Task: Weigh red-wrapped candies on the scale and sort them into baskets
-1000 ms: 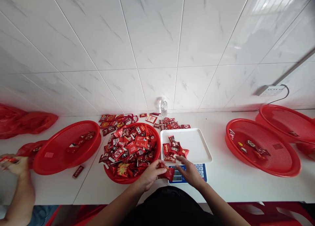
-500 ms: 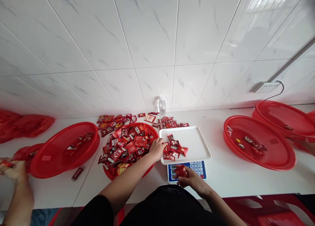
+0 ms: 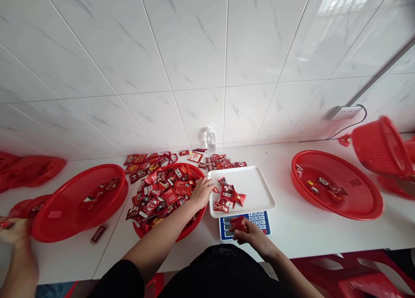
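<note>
1. Your right hand was closed around a red sweet packet, holding it low over the front of the blue-faced scale, just in front of you.
2. The white tray sat on that scale, and a small heap of red packets lay on the tray's left half.
3. Your left hand reached out to the right rim of the middle basket, with its fingers loosely curved over the sweets there and its fingertips just beside the tray's left edge. I cannot tell whether it gripped anything.
4. The middle basket was red and heaped with mixed red wrapped sweets, some spilling over its left edge.
5. More loose packets lay behind the basket and the tray, along the tiled wall, near a small clear water bottle.
6. To your left stood a shallow red basket with a few packets in it, and one dark red bar lay on the white table in front of it.
7. To your right another shallow red basket held a few sweets.
8. Beyond it, a further red basket was tilted on edge and blurred.
9. At the far left a co-worker's hand held something red, near some red bags.
</note>
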Available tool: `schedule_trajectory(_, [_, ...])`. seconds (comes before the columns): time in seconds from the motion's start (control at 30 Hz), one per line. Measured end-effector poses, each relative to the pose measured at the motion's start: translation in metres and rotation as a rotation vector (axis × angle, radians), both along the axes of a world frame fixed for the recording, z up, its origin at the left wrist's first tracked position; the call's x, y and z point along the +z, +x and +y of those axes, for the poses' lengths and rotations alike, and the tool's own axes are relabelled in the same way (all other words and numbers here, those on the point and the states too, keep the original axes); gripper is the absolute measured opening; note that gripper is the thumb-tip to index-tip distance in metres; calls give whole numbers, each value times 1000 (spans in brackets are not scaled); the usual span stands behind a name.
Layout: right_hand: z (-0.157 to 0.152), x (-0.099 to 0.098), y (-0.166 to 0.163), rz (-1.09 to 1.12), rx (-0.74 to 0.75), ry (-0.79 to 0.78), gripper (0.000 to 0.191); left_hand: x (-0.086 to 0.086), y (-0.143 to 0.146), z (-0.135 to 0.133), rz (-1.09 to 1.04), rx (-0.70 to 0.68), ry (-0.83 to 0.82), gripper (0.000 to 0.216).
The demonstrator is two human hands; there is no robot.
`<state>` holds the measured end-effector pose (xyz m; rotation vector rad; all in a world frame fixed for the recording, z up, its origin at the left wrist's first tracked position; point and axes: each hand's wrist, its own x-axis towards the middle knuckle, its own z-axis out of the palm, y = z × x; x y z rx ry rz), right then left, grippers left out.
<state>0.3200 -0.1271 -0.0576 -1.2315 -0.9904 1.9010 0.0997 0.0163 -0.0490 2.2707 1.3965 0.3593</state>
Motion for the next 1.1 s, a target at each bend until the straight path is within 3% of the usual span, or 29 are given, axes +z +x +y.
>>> schedule_trajectory(0.1, [4,1,-5,-7,-103,-34,52,11,-3,-17,-299,129,-177,24])
schedule_trajectory(0.2, [9,9,-12,34,-137,1,51,12,-1,-48,-653,294,-585,26])
schedule_trajectory(0.27, [12,17,-18,70,-80,76,47,10,3,-72,-894,393,-868,32])
schedule_trajectory(0.37, [14,23,-30,28,36,197,46,8,9,-102,-1152,381,-1216,44])
schedule_trajectory(0.43, [14,23,-40,-119,69,299,47,7,11,-114,-1261,337,-1352,54])
schedule_trajectory(0.53, [14,18,-49,-376,110,454,46,4,13,-122,-1347,392,-1384,49])
schedule_trajectory(0.63, [23,13,-48,-524,166,556,38,1,11,-120,-1365,558,-1330,35])
schedule_trajectory(0.8, [73,-2,-33,-845,22,715,42,12,-3,-109,-1368,762,-1196,33])
schedule_trajectory(0.93, [123,-14,-30,-1116,192,543,53,25,-15,-107,-1397,832,-1135,30])
schedule_trajectory(1.0, [138,-15,-34,-1130,312,490,58,27,-20,-108,-1409,849,-1123,31])
schedule_trajectory(1.1, [142,-15,-41,-1063,455,533,58,27,-25,-112,-1421,875,-1109,29])
